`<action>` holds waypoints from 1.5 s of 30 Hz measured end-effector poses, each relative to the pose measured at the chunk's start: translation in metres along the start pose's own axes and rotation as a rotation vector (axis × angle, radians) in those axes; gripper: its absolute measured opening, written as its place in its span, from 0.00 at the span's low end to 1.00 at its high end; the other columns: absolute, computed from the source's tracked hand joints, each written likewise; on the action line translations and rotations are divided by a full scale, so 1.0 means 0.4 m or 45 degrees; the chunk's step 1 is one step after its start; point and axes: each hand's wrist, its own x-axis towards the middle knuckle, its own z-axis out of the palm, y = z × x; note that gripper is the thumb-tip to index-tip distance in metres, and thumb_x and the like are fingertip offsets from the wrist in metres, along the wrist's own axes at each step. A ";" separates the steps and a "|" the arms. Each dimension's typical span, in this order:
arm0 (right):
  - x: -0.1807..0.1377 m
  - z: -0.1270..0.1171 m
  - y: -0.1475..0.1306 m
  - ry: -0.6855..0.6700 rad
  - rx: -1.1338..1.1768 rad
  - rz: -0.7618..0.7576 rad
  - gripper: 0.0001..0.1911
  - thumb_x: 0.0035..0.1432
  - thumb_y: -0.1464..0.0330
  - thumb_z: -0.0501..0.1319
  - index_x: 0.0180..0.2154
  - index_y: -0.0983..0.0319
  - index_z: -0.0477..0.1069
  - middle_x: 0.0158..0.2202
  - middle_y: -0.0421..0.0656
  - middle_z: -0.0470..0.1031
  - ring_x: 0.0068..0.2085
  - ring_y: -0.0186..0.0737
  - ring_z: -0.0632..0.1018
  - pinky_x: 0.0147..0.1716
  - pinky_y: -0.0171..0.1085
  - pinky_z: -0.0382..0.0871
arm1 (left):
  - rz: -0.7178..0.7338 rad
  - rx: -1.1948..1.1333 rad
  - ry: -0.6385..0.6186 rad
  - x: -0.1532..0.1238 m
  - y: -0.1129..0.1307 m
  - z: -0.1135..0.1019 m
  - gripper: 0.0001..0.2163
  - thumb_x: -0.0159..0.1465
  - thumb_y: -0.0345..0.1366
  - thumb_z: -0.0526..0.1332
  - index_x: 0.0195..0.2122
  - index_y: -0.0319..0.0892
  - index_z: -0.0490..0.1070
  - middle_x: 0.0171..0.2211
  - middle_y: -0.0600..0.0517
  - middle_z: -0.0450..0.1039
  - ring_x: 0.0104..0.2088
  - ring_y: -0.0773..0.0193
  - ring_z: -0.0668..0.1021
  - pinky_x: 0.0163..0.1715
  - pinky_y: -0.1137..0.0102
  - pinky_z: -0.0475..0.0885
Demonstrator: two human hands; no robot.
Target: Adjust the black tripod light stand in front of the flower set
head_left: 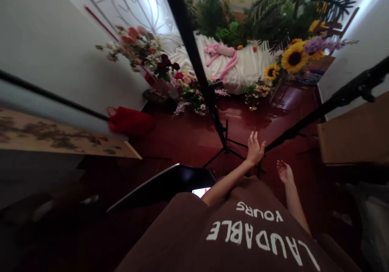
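My left hand [255, 149] is raised in front of my body with its fingers stretched out and nothing in it. It is close to the lower end of a slanting black pole [304, 125]; I cannot tell whether they touch. Lower and to the right is my right hand [285, 172], palm turned up, its fingers loosely apart and empty. A black stand [196, 59] rises ahead of my hands, its thin legs spread on the floor. Beside my left forearm is a dark flat panel [170, 183], with a small lit screen [200, 192] by its edge.
White cloth [249, 69] covers a low surface at the back, holding a pink plush toy [223, 52]. Sunflowers [294, 58] and mixed flowers [133, 41] flank it. A red bag [130, 121] lies left on the reddish floor [182, 142]. At right stands a brown box [355, 130].
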 end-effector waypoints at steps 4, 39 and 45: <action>-0.035 -0.017 -0.002 0.001 0.065 -0.069 0.08 0.57 0.71 0.55 0.31 0.57 0.72 0.28 0.40 0.81 0.28 0.33 0.82 0.28 0.31 0.79 | 0.230 -0.085 -0.142 0.069 0.071 0.076 0.32 0.69 0.53 0.48 0.68 0.39 0.47 0.68 0.34 0.50 0.70 0.51 0.55 0.68 0.51 0.53; -0.049 0.118 -0.491 -0.658 -0.657 -0.519 0.04 0.53 0.71 0.67 0.33 0.63 0.74 0.26 0.37 0.75 0.25 0.29 0.72 0.23 0.26 0.66 | 0.346 -0.108 -0.308 0.217 0.190 0.255 0.16 0.68 0.44 0.55 0.52 0.41 0.65 0.40 0.43 0.77 0.36 0.59 0.80 0.36 0.69 0.69; -0.065 0.122 -0.469 -0.488 -0.735 -1.068 0.11 0.44 0.71 0.73 0.32 0.61 0.76 0.32 0.40 0.77 0.34 0.34 0.75 0.33 0.32 0.71 | 0.329 -0.095 -0.312 0.219 0.190 0.255 0.16 0.68 0.44 0.56 0.52 0.41 0.65 0.39 0.43 0.77 0.36 0.58 0.80 0.36 0.68 0.69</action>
